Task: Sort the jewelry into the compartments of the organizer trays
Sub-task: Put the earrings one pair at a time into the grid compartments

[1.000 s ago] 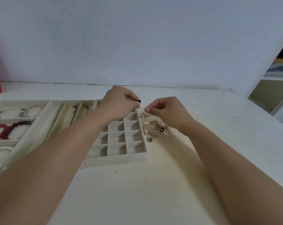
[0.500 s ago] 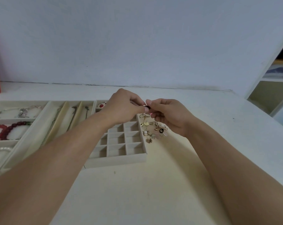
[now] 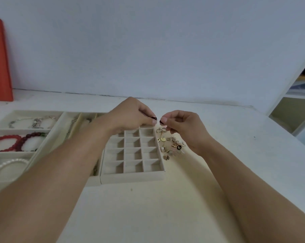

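I am pinching a small dark red piece (image 3: 154, 118) at the tips of my left hand (image 3: 130, 114), fingers curled and closed on it. My right hand (image 3: 182, 126) is pinching a second dark piece (image 3: 160, 122) the same way, thumb and forefinger together. The two pieces are hanging just apart, side by side above the far right corner of the grid tray (image 3: 132, 176). They are too small for me to tell their long axis or whether they are a matching pair, though I am guessing they are earrings.

The relation that matters: the grid tray's cells are lying directly below and slightly near of my left hand, so that hand is the nearer one to an empty cell. My right hand is hovering over the tray's right edge, above the loose pile (image 3: 171, 144) of gold earrings and charms lying on the table (image 3: 148, 216) just beside the tray. I am judging that the next move is a short drop down and leftward into a far cell.

Further left, the necklace tray (image 3: 67, 127) is lying mostly behind my left forearm, and the bracelet tray (image 3: 20, 131) is holding a chain bracelet (image 3: 32, 122), red beads (image 3: 17, 142) and pearls (image 3: 6, 165). A red board (image 3: 0, 60) is leaning against the far wall.
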